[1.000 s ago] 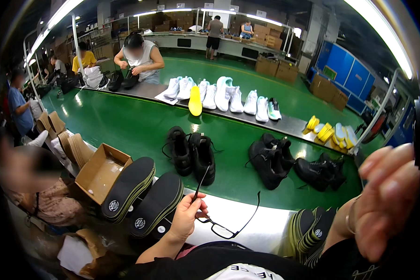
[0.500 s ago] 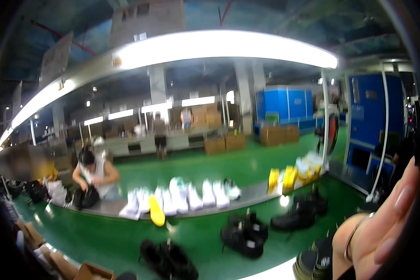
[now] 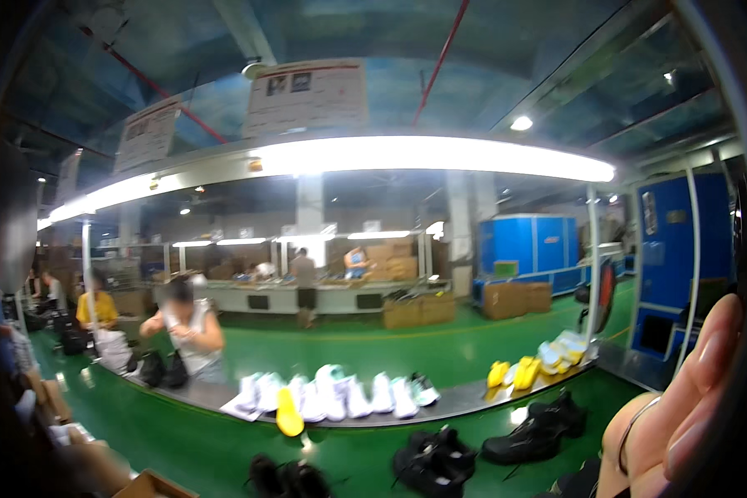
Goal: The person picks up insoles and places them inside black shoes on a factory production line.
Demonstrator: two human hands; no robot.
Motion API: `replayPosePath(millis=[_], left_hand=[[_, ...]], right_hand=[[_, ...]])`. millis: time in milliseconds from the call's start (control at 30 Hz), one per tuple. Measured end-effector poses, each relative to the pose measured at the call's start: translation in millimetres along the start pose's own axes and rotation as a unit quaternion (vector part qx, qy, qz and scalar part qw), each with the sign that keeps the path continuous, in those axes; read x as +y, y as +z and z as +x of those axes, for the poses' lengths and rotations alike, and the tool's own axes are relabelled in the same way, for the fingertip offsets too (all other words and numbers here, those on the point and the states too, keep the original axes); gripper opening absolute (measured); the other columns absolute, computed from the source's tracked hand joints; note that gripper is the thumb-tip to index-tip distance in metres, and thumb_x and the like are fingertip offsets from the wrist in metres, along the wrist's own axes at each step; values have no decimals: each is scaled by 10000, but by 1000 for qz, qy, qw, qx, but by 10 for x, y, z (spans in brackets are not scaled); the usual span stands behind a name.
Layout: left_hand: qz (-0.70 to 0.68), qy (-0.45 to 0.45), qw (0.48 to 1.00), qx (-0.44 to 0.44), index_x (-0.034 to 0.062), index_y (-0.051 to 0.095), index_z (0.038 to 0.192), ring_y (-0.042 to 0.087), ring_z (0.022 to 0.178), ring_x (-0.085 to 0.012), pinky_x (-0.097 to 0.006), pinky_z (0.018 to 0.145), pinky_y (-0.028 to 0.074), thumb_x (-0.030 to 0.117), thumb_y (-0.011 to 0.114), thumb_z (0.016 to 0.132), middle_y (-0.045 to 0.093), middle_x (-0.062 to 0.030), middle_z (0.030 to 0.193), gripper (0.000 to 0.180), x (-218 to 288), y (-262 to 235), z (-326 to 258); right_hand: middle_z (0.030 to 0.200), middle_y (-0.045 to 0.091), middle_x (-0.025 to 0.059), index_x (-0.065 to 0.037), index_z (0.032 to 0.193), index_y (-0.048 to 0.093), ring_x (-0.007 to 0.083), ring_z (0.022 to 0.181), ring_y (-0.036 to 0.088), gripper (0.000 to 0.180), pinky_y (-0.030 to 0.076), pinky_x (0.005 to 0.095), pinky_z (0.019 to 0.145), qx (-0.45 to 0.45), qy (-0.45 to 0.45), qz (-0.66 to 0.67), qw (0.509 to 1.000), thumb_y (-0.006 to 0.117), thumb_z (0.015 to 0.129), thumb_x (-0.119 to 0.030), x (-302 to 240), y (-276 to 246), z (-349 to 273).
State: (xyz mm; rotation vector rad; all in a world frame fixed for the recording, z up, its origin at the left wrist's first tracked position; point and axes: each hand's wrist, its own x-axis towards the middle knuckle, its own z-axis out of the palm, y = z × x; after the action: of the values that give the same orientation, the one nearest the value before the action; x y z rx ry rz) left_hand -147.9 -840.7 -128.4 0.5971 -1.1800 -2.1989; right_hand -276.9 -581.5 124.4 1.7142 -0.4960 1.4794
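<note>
My right hand [image 3: 681, 415] is raised close at the right rim, partly cut off. A thin ring [image 3: 627, 436] circles one bent finger. Its fingers are curled, and whatever they hold, if anything, is hidden past the rim. My left hand is out of view. Below and left of the right hand, pairs of black shoes [image 3: 430, 465] stand on the green surface, with another black pair [image 3: 531, 436] nearer the hand. Farther off, a row of white shoes [image 3: 332, 394] lines a narrow ledge, and a yellow shoe-shaped piece [image 3: 290, 412] leans at its front.
Yellow and pale blue pieces [image 3: 527, 371] lie at the ledge's right end. Across it, a person in a light top [image 3: 197, 332] works beside black shoes [image 3: 162, 369]. An open cardboard box [image 3: 153, 485] is at lower left. A bright lamp [image 3: 440, 158] spans overhead; a white post [image 3: 593, 266] rises at right.
The view has tilted upward, so the shoes and ledge sit lower in the picture. My right hand stays at the right rim. The person opposite has raised their hands off the black shoes.
</note>
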Motion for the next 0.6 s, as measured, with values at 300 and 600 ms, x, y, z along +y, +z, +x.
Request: replayPosePath(millis=[300,600], left_hand=[[5,46,998,43,64,467,969,459,545,-91,-260,513,461,72,429,835,476,-10,690,139,-75,-142,-91],[6,41,999,13,51,462,986,492,568,-114,-258,510,465,83,408,864,478,-15,700,136,-103,-129,-218]], right_hand=[[1027,472,83,-60,1048,429,202,919,410,317,350,398,881,23,135,-27,990,484,825,-278,424,211,-235],[1111,445,89,-59,1103,416,224,1014,380,361,325,411,912,-1,176,-100,979,469,832,-292,242,240,-201]])
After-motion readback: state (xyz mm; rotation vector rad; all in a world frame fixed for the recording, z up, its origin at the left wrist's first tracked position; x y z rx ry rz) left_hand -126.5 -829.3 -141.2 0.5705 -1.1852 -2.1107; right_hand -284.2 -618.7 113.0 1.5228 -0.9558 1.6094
